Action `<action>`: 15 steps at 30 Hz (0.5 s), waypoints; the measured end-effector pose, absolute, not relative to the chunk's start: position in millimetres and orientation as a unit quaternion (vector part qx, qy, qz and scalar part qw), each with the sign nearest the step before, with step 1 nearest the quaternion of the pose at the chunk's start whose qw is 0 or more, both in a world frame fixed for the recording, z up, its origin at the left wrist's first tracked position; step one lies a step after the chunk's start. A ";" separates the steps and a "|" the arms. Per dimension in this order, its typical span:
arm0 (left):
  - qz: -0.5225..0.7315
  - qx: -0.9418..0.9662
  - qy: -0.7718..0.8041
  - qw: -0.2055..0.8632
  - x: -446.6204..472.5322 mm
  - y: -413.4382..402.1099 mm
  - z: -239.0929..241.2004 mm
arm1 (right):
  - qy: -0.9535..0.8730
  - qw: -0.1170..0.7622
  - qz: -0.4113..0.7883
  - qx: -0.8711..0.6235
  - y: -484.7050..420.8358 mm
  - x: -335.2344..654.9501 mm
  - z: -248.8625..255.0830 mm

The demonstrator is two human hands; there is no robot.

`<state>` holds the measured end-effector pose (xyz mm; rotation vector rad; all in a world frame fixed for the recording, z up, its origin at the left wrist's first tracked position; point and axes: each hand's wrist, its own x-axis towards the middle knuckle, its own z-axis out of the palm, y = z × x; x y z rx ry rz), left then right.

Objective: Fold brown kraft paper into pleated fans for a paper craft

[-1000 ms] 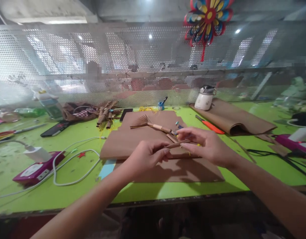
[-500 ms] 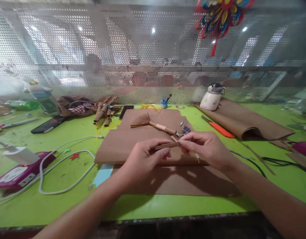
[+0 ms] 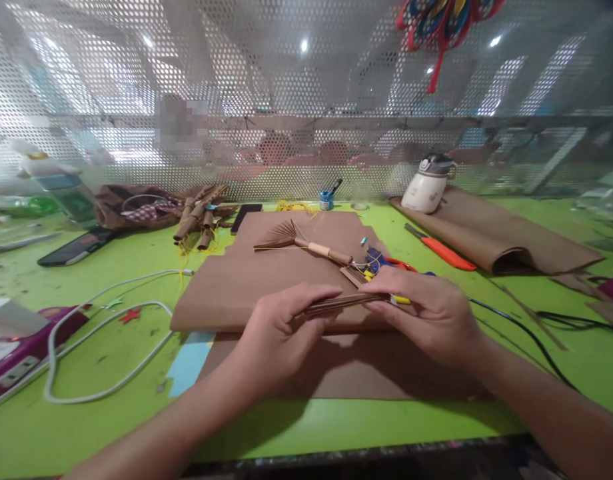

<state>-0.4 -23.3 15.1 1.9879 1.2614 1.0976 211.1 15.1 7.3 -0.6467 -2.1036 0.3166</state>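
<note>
Between my two hands is a narrow stack of folded brown paper (image 3: 344, 303), its layered edges facing me. My left hand (image 3: 289, 327) pinches its left end between thumb and fingers. At the other end my right hand (image 3: 426, 310) is closed on it the same way. Below the hands lies a large folded sheet of brown paper (image 3: 226, 293). On that sheet, just beyond my fingers, rests a pleated paper fan (image 3: 279, 237) joined to a rolled paper handle (image 3: 329, 252) with yellow thread. Blue-handled pliers (image 3: 374, 259) and something orange lie near my right hand, partly hidden.
A utility knife (image 3: 446, 253), a white flask (image 3: 426, 187) and a large brown paper roll (image 3: 511, 233) lie right. Left are paper bundles (image 3: 199, 217), a phone (image 3: 76, 247), a white cable (image 3: 111, 397) and a purple power strip (image 3: 36, 347). A perforated screen (image 3: 286, 87) stands behind.
The folded paper has turned so that its layered edges show. My right hand has shifted slightly right and down, uncovering more of the tools behind it. The view has tilted slightly.
</note>
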 end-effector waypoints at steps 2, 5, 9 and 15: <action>0.409 0.747 0.462 0.247 -0.6 -25.1 15.5 | -0.849 0.447 0.116 -0.256 15.1 211.1 6.6; 0.404 0.750 0.461 0.248 -0.4 -26.5 16.3 | -0.852 0.441 0.117 -0.256 15.4 211.6 5.8; 0.396 0.739 0.477 0.265 -0.2 -24.7 16.1 | -0.858 0.432 0.091 -0.264 14.2 213.0 4.8; 0.409 0.725 0.488 0.263 0.3 -23.4 14.1 | -0.849 0.429 0.119 -0.285 9.2 212.5 4.3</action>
